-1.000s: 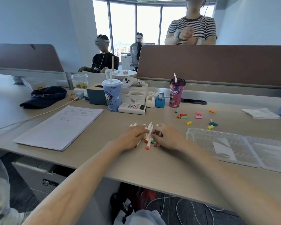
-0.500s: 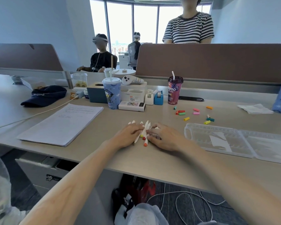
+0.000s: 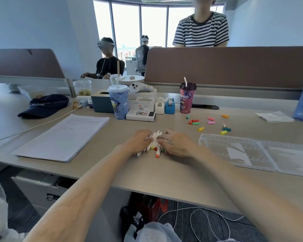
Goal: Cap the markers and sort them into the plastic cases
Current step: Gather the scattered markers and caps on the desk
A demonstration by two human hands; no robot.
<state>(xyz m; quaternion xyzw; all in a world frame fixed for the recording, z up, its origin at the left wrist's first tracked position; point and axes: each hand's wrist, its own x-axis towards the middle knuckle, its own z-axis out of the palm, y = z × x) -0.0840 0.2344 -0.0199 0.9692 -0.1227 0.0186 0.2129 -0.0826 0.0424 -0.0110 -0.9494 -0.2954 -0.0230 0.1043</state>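
A bunch of white markers (image 3: 155, 143) with coloured ends lies on the desk between my two hands. My left hand (image 3: 140, 141) rests on the left side of the bunch, fingers over the barrels. My right hand (image 3: 175, 143) lies on the right side, fingers bent over the markers. Both hands hide part of the bunch. One marker with an orange end (image 3: 158, 153) sticks out toward me. Several loose coloured caps (image 3: 208, 122) are scattered farther back on the right. A clear plastic case (image 3: 234, 151) lies open to the right of my right hand.
A stack of paper (image 3: 65, 137) lies at the left. Behind the markers stand a blue cup (image 3: 119, 103), a purple drink cup (image 3: 186, 99), a white box (image 3: 141, 115) and tape dispensers (image 3: 169, 106). A dark cap (image 3: 45, 105) is far left. A person in a striped shirt stands behind the partition.
Both hands stay on the bunch of markers and have pushed it closer together. The view has tilted slightly; nothing was lifted.
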